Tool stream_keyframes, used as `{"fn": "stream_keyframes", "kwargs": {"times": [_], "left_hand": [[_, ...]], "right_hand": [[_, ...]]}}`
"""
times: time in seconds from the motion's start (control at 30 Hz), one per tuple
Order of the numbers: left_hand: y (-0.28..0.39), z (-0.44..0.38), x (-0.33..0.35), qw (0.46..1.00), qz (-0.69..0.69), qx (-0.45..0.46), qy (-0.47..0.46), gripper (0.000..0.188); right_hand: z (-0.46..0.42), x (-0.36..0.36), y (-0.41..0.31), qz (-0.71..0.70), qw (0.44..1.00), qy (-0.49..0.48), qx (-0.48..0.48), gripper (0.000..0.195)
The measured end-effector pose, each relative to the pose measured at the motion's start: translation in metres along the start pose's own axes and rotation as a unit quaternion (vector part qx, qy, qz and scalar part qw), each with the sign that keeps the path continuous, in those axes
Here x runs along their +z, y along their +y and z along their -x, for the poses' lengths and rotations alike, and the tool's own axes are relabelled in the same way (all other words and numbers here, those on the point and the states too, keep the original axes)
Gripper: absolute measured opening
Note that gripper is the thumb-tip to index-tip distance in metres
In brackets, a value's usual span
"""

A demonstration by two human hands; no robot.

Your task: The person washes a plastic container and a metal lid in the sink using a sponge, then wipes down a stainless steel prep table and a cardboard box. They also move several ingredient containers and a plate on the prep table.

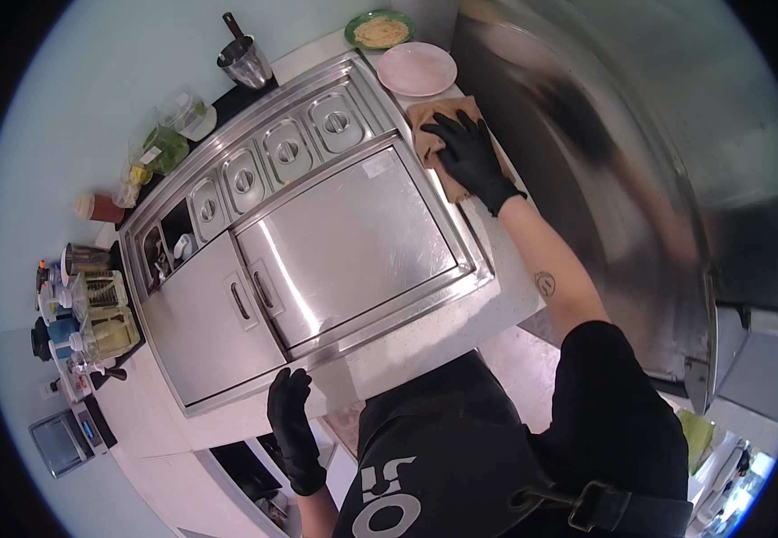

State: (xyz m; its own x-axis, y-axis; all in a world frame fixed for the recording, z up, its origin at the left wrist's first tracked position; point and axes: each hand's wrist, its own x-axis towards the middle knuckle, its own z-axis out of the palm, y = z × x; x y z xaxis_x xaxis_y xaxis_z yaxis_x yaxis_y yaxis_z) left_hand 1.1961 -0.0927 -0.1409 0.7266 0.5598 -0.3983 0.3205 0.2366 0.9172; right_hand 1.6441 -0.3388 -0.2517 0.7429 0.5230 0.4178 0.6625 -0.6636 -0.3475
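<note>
My right hand (467, 151), in a black glove, lies spread flat over a brown cloth (453, 111) on the white counter strip right of the steel prep unit. Part of the cloth is hidden beneath the palm. A pink plate (418, 69) sits just beyond the cloth. My left hand (289, 410), gloved in black too, hovers by the counter's front edge with nothing in it, its fingers loosely bent. Closest to it is the left sliding steel lid (207, 336), beside the right sliding lid (355, 235).
Several lidded steel pans (287, 152) line the unit's back. Behind them stand a steel cup (245, 62), a tub of green leaves (164, 149) and a red container (101, 208). A green plate of crumbs (380, 31) is at the far corner. A steel surface (631, 269) rises at right.
</note>
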Motion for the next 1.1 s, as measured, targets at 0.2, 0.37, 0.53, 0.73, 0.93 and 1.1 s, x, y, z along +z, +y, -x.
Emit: {"fn": "stream_keyframes", "kwargs": {"times": [0.2, 0.37, 0.53, 0.73, 0.93, 1.1], "left_hand": [[-0.002, -0.001, 0.030, 0.988, -0.139, 0.056, -0.025, 0.047], [0.009, -0.014, 0.063, 0.999, -0.019, -0.001, -0.036, 0.041], [0.005, -0.027, 0.066, 0.999, -0.015, -0.004, -0.041, 0.037], [0.001, -0.015, 0.040, 1.000, 0.016, -0.005, -0.003, 0.040], [-0.004, 0.005, 0.021, 0.991, 0.084, -0.032, 0.103, 0.033], [-0.004, 0.011, 0.024, 0.992, 0.052, -0.007, 0.111, 0.035]], "right_hand": [[-0.031, 0.011, 0.026, -0.006, 0.999, -0.025, -0.030, 0.043], [0.013, -0.015, -0.005, -0.029, 0.999, -0.027, -0.019, 0.049], [0.105, -0.060, -0.062, -0.073, 0.994, -0.076, 0.042, 0.064], [0.110, -0.062, -0.096, -0.277, 0.953, 0.021, 0.121, 0.054], [0.024, 0.015, -0.228, -0.364, 0.931, 0.018, -0.036, 0.055], [-0.032, 0.137, -0.309, -0.236, 0.961, -0.049, -0.137, 0.038]]}}
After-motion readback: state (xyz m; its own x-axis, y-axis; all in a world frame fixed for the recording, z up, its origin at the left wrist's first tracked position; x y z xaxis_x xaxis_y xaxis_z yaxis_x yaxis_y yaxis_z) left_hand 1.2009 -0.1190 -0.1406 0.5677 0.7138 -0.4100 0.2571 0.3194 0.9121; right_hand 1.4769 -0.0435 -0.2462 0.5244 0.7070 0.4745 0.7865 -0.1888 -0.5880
